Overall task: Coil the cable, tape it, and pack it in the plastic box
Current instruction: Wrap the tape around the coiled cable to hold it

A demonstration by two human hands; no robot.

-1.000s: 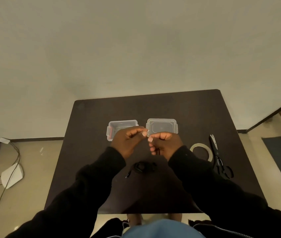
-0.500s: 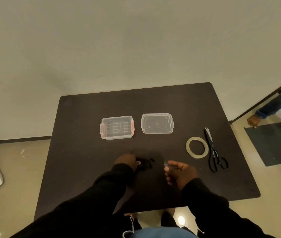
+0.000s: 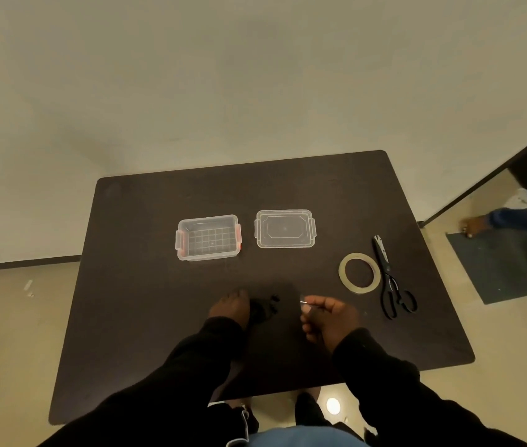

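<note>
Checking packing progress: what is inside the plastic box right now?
Nothing: the plastic box shows only its gridded floor. The coiled cable lies on the table, partly covered by the left hand.

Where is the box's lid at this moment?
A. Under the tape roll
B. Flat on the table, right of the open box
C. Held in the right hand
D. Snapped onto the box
B: the lid lies flat on the table, apart from and to the right of the open plastic box.

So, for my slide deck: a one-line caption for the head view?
Left hand pins coiled cable; right hand holds tape piece; open box waits.
</note>
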